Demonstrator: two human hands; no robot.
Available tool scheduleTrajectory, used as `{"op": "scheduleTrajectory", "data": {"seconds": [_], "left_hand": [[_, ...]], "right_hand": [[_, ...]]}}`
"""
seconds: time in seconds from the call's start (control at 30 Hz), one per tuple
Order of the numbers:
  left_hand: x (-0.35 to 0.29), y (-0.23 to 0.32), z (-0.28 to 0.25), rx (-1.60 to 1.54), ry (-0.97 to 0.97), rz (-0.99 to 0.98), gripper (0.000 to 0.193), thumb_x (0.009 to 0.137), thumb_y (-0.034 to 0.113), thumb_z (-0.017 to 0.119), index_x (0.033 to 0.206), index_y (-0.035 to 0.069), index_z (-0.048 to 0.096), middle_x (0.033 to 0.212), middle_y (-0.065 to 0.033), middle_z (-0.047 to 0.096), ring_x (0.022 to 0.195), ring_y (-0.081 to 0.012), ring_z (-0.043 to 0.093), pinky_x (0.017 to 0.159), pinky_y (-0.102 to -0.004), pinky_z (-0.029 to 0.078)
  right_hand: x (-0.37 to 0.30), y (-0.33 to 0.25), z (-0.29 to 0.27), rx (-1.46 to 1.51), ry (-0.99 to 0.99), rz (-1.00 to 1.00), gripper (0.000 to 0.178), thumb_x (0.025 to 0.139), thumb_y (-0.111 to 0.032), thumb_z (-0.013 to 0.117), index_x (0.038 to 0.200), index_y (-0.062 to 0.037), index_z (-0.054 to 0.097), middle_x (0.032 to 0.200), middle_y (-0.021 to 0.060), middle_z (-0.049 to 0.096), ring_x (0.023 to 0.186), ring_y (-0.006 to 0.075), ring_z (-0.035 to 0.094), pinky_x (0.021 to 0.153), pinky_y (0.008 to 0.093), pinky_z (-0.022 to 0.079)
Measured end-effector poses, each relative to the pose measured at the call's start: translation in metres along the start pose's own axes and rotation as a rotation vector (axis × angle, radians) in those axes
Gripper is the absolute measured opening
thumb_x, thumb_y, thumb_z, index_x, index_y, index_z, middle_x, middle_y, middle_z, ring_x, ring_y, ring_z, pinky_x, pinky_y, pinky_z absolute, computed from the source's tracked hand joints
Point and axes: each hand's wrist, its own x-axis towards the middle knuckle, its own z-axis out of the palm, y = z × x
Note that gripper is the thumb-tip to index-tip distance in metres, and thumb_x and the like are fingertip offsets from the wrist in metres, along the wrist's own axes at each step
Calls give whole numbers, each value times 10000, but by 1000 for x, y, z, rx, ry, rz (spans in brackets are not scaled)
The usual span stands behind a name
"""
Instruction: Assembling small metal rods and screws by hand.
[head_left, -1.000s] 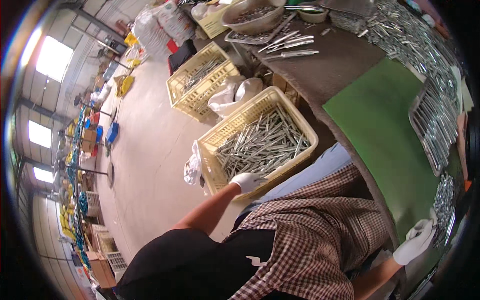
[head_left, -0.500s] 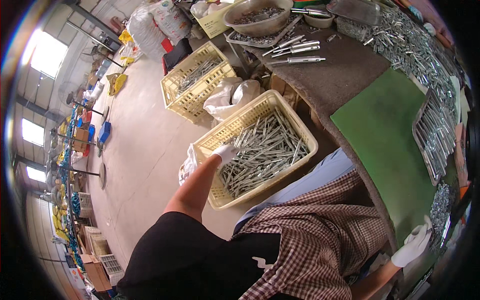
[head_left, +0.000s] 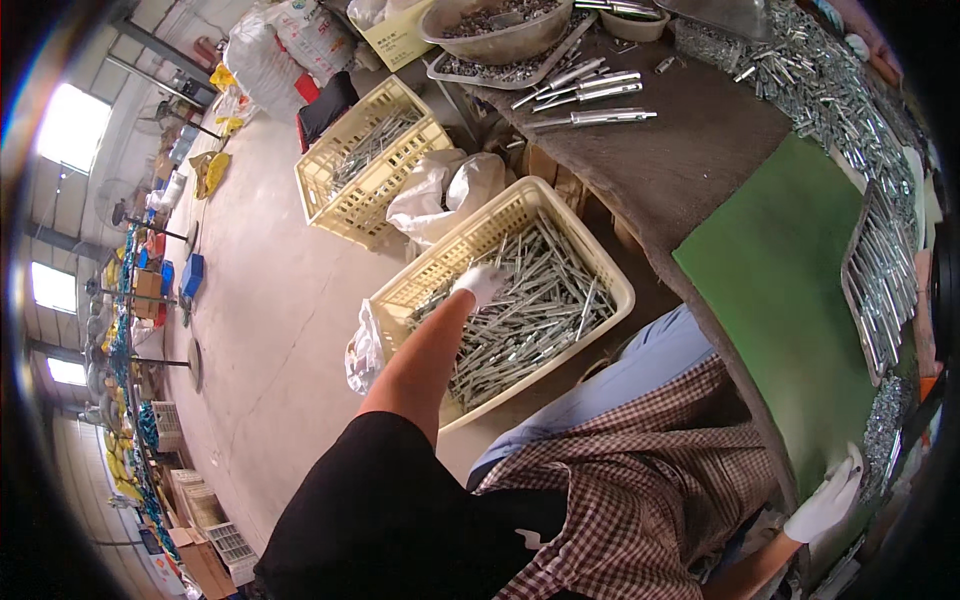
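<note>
Head view: now extends left hand (head_left: 484, 284) farther over metal rods (head_left: 535, 320) in plastic crate (head_left: 455, 262), within grasp, with hold unclear, keeping right hand (head_left: 828, 503) loosely spread, seemingly empty.

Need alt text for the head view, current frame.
A person's gloved left hand is at a cream crate of loose metal rods, while the gloved right hand is at a green mat beside small metal parts. A second crate of rods stands behind on the floor.
</note>
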Motion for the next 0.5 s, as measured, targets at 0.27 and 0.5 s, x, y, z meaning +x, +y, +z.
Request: {"op": "scheduleTrajectory", "data": {"seconds": [0.27, 0.5], "left_hand": [[-29, -46, 19, -142, 56, -1015, 329, 857, 272, 506, 1079, 117, 693, 1117, -178, 676, 1059, -349, 641, 878, -423, 512], [18, -32, 97, -190, -140, -716, 363, 901, 140, 491, 1244, 106, 606, 1268, -162, 605, 1118, -346, 607, 912, -412, 501]], "right_hand": [[4, -3, 3, -12, 0, 21, 358, 1011, -223, 411, 1195, 12, 609, 1073, 81, 609, 824, 189, 501, 768, 302, 412], [1, 21, -25, -131, 48, 103, 357, 1006, -203, 406, 1222, -6, 611, 993, 16, 570, 766, 129, 435, 690, 247, 357]]}}
